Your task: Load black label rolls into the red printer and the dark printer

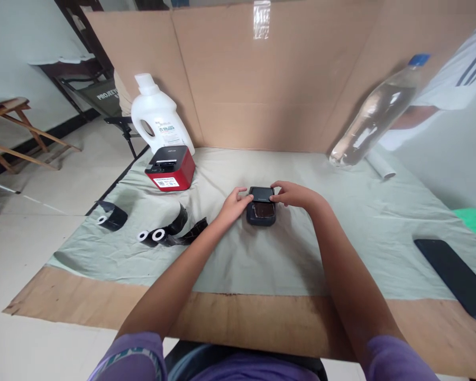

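A small dark label printer (261, 210) lies on the pale green cloth (262, 254) in the middle of the table, its lid raised and a dark roll visible inside. My left hand (233, 205) grips its left side with curled fingers. My right hand (291, 194) comes over from the right and pinches the raised lid at its far edge. Both forearms reach forward from purple sleeves.
A red and black printer (170, 168) and a white jug (158, 116) stand at the back left. Black tape rolls (158, 233) lie to the left. A clear water bottle (375, 114) leans at the back right, a phone (456, 275) lies right. Cardboard walls the back.
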### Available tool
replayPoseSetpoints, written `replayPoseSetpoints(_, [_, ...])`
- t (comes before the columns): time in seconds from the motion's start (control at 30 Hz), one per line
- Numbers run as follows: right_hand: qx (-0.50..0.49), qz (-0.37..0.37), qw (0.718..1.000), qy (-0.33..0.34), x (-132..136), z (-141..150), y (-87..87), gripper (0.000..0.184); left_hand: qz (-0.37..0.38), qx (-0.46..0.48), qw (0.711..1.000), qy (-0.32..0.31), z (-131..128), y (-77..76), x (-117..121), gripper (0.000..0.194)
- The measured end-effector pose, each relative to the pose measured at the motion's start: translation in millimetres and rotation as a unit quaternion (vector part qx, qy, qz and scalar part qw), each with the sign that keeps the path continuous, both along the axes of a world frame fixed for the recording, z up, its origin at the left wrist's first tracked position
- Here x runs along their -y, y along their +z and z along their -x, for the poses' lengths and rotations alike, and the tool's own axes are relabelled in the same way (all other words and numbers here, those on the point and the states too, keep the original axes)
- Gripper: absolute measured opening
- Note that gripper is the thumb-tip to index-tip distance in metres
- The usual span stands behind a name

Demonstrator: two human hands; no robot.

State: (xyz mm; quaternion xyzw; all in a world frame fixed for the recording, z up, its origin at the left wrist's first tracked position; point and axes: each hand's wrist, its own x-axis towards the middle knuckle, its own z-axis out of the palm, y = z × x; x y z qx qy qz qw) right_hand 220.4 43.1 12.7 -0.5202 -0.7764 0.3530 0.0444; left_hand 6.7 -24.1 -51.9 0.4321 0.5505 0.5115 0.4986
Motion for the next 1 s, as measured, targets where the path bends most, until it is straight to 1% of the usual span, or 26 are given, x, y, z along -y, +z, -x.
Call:
replayPoseSetpoints(0.07, [-0.023,0.076,0.997,-0.009,-0.5,-3.4,-2.9,0.049,0.063,0.02,0.996,-0.067,6.1,0.7,-10.8,0.059])
replayPoseSetpoints(0.13, [-0.051,0.129,0.99,-0.022,0.8,-5.3,-6.4,0.047,0.096,0.036,0.99,-0.095,10.2,-0.2,-14.8,0.072])
replayPoseSetpoints(0.17, [-0.062,0.143,0.987,-0.029,2.0,-5.5,-8.3,0.044,0.101,0.042,0.989,-0.101,11.5,-0.9,-15.1,0.075])
replayPoseSetpoints(0.27, [-0.085,0.15,0.984,-0.044,7.6,-4.0,-13.8,0.031,0.101,0.049,0.988,-0.102,12.4,-2.4,-13.3,0.074])
replayPoseSetpoints(0.33, [-0.103,0.146,0.983,-0.044,12.9,-2.2,-18.0,0.028,0.109,0.039,0.988,-0.103,11.3,-2.1,-11.9,0.077])
replayPoseSetpoints(0.37, [-0.117,0.139,0.982,-0.044,15.8,-1.4,-20.7,0.03,0.114,0.032,0.988,-0.104,10.6,-1.7,-11.3,0.079])
replayPoseSetpoints(0.43, [-0.147,0.11,0.982,-0.046,21.8,-0.1,-28.2,0.037,0.114,0.017,0.988,-0.102,9.4,-0.2,-10.0,0.081])
replayPoseSetpoints(0.53, [-0.168,0.029,0.982,-0.076,32.7,1.8,-44.1,0.049,0.098,-0.009,0.99,-0.104,8.9,2.5,-6.9,0.077])
replayPoseSetpoints(0.6, [-0.158,-0.048,0.98,-0.109,42.2,3.3,-56.5,0.05,0.092,-0.035,0.989,-0.111,9.2,3.7,-4.1,0.071])
replayPoseSetpoints(0.7, [-0.139,-0.172,0.963,-0.154,59.4,5.3,-73.1,0.049,0.083,-0.064,0.988,-0.114,9.7,2.4,-0.2,0.063])
replayPoseSetpoints(0.77, [-0.137,-0.208,0.955,-0.159,70.3,6.4,-80.3,0.05,0.076,-0.077,0.988,-0.114,9.9,-1.2,0.8,0.059])
replayPoseSetpoints(0.83, [-0.134,-0.217,0.956,-0.144,79.1,8.9,-83.9,0.055,0.071,-0.091,0.986,-0.12,10.0,-5.5,-0.2,0.059])
replayPoseSetpoints(0.9, [-0.119,-0.24,0.955,-0.127,85.7,14.7,-84.9,0.065,0.068,-0.105,0.983,-0.133,10.1,-8.8,-2.2,0.061])
replayPoseSetpoints(1.0, [-0.081,-0.288,0.946,-0.123,91.7,30.2,-85.6,0.096,0.073,-0.119,0.98,-0.145,10.3,-9.3,-3.8,0.064])
